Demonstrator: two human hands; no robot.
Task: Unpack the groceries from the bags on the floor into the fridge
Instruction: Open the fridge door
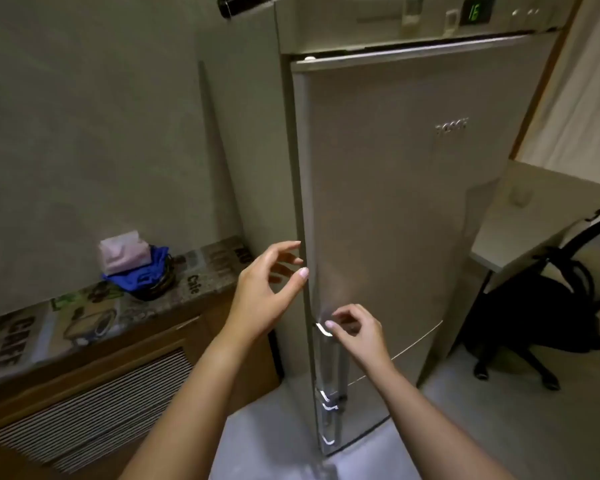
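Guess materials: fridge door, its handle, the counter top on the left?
Fridge door: likely brushed or painted metal, matte silver with a soft sheen. Handle: polished metal or chromed plastic, bright glints at its ends. Counter top: unclear; a printed cafe pattern covers it, possibly a vinyl cloth.

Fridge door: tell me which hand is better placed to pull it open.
Probably the right hand. Its fingertips are already at the top end of the upper door handle, while the left hand is open higher up at the door's bare edge, with nothing to pull there.
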